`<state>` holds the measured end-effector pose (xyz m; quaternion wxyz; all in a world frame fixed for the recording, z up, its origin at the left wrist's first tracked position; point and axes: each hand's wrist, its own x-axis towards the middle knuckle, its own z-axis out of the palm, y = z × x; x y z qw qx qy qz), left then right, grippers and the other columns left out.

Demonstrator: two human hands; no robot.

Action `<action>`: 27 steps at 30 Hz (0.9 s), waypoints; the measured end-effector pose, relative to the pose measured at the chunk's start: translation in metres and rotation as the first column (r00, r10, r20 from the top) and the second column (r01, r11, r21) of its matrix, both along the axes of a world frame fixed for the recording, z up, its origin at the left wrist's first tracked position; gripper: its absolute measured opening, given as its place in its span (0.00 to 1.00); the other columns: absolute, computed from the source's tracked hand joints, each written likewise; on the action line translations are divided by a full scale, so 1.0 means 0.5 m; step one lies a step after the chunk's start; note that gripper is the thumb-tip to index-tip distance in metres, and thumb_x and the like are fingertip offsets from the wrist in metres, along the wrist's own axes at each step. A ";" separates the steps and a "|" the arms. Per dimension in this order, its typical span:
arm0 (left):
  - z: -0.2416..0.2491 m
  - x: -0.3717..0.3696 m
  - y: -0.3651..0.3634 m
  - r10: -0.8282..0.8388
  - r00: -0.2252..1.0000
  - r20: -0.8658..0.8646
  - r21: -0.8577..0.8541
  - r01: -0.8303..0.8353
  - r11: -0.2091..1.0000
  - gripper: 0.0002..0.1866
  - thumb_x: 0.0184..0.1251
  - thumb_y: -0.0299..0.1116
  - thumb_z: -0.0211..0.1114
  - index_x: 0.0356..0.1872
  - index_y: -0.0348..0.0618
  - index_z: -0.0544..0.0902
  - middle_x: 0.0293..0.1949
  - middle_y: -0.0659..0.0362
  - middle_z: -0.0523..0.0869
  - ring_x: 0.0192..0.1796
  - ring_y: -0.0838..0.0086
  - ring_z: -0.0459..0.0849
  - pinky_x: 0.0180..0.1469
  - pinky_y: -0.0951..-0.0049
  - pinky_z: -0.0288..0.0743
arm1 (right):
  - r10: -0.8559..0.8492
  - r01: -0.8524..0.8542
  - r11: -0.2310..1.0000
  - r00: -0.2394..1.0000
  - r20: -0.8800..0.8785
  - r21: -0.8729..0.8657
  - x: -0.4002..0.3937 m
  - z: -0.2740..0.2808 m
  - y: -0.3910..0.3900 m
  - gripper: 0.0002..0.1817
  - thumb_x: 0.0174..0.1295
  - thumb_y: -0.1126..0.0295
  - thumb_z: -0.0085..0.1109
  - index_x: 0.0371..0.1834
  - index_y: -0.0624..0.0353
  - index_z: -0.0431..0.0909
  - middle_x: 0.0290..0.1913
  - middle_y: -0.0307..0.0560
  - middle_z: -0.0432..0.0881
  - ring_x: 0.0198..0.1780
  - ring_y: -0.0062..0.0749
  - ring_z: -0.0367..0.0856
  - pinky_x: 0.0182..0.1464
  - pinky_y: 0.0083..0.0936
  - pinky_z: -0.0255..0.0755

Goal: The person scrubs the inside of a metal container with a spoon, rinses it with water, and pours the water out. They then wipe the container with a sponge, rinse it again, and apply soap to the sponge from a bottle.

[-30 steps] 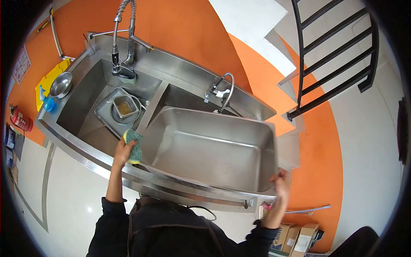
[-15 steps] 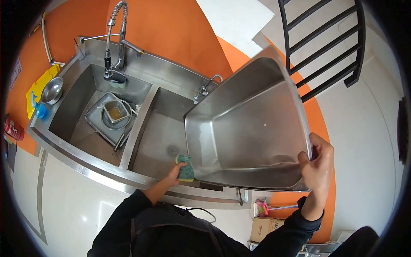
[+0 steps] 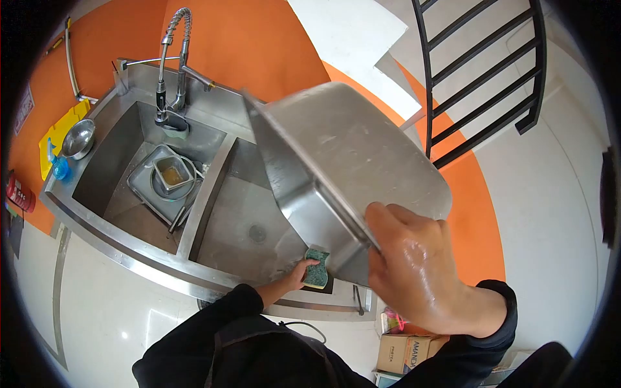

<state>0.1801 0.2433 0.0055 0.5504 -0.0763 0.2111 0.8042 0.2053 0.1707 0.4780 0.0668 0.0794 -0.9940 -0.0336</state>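
A large stainless steel pan [image 3: 362, 142] is tipped up over the right sink basin [image 3: 236, 213], its underside and one outer wall facing me. My right hand [image 3: 414, 265], wet on its back, is closed round the rim at the near right corner. Close to the pan's lower near edge, my left hand [image 3: 299, 275] grips a green scrub sponge [image 3: 316, 268] with a pale yellow side. The sponge overlaps the pan's edge in this view.
The left basin [image 3: 123, 174] holds a stack of metal trays and bowls [image 3: 169, 178]. A spring-hose faucet [image 3: 181, 71] rises behind it. On the left ledge are a steel bowl [image 3: 79, 138] and a blue spray bottle [image 3: 60, 167]. Black railing [image 3: 482, 71] stands at upper right, cardboard boxes [image 3: 409, 352] below.
The pan has turned over from showing its inside to showing its underside. My right hand has come nearer and left with the rim. My left hand and the sponge have moved right.
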 end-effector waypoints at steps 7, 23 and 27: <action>-0.006 -0.017 0.006 -0.002 0.998 0.070 0.052 -0.002 0.999 0.18 0.56 0.33 0.64 0.48 0.44 0.73 0.38 0.57 0.82 0.40 0.64 0.84 0.48 0.58 0.79 | 0.017 -0.017 1.000 0.999 0.027 -0.023 0.019 0.024 -0.009 0.10 0.39 0.84 0.53 0.25 0.63 0.65 0.21 0.52 0.70 0.22 0.52 0.71 0.23 0.36 0.62; 0.150 -0.168 -0.534 0.664 0.656 -0.359 -0.172 -0.745 0.644 0.18 0.58 0.32 0.61 0.51 0.44 0.74 0.42 0.59 0.81 0.44 0.68 0.82 0.49 0.65 0.77 | -0.452 0.081 0.566 0.863 -0.227 -0.820 0.133 -0.386 0.484 0.11 0.43 0.89 0.50 0.30 0.66 0.76 0.26 0.35 0.73 0.29 0.14 0.71 0.30 0.12 0.63; 0.131 -0.216 -0.568 0.608 0.632 -0.481 -0.178 -0.749 0.638 0.19 0.59 0.28 0.58 0.54 0.43 0.72 0.45 0.59 0.80 0.47 0.69 0.81 0.51 0.67 0.76 | -0.604 0.250 0.352 0.797 -0.016 -0.902 0.165 -0.561 0.508 0.09 0.43 0.88 0.52 0.25 0.62 0.75 0.23 0.33 0.72 0.26 0.17 0.72 0.26 0.17 0.64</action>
